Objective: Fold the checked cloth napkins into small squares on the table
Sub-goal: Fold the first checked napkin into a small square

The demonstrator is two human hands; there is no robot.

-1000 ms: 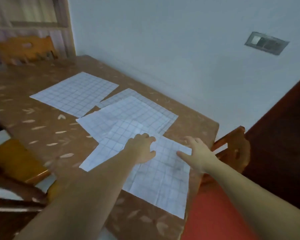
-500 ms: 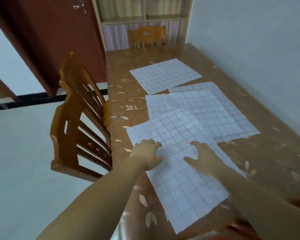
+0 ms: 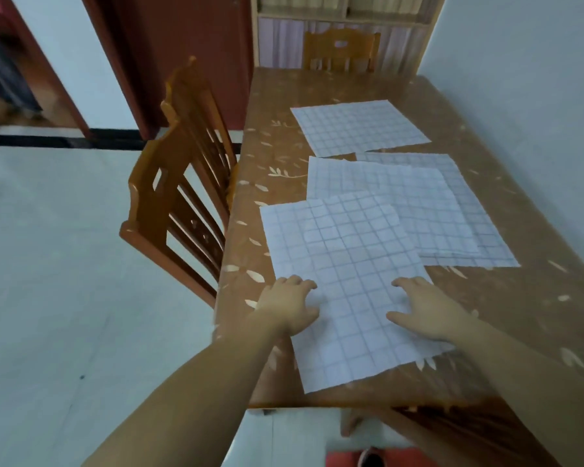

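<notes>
Four checked cloth napkins lie unfolded on the brown leaf-patterned table (image 3: pixel 536 298). The nearest napkin (image 3: pixel 344 284) lies flat by the table's near edge, its far right corner overlapping the second napkin (image 3: pixel 402 197); that one in turn lies over the third napkin (image 3: pixel 476 210), which shows along the right side; the fourth napkin (image 3: pixel 358 126) lies alone farther up the table, its near edge just beside the stacked ones.

The left hand (image 3: pixel 289 306) rests on the nearest napkin's left edge, palm down, fingers bent at the knuckles with the tips on the cloth; whether it pinches the edge cannot be told. The right hand (image 3: pixel 429 311) lies flat on the napkin's right part, fingers straight and spread, thumb stretched inward, gripping nothing.

A wooden chair (image 3: pixel 179 197) stands at the table's left side, its slatted back just beside the table edge; a second wooden chair (image 3: pixel 341 48) stands at the far end, before a shelf unit (image 3: pixel 344 15) with striped curtain fabric; a dark red door (image 3: pixel 182 45) stands to the left of that.
</notes>
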